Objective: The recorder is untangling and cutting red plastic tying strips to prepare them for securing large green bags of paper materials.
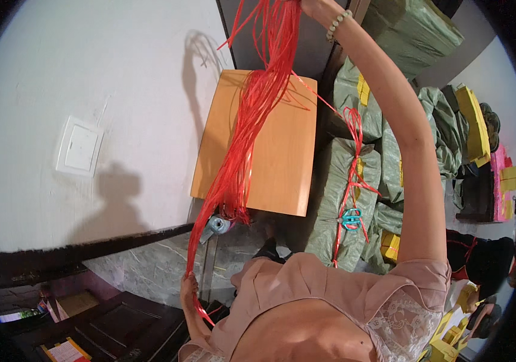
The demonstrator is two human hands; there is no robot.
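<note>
A long bundle of flat red plastic twine (pixel 234 151) stretches diagonally between my two hands. My right hand (pixel 313 6), raised high with a bead bracelet at the wrist, is closed round its upper end; the frame's top edge cuts off part of that hand. Lower left, my left hand (pixel 190 288) grips the other end, and a short tail hangs past the fist. Loose loops droop in front of a light wooden tabletop (pixel 285 163). One strand runs right from the bundle to more red twine (pixel 354 127) lying on a green wrapped package. Teal-handled scissors (pixel 350 219) rest there.
Green wrapped packages (pixel 336 199) are stacked along the right, with yellow packets (pixel 475 127) among them. A white wall with a switch plate (pixel 80 146) stands at left. Below the tabletop lies a blue-grey roll (pixel 218 225). A dark wooden door (pixel 122 329) occupies the lower left.
</note>
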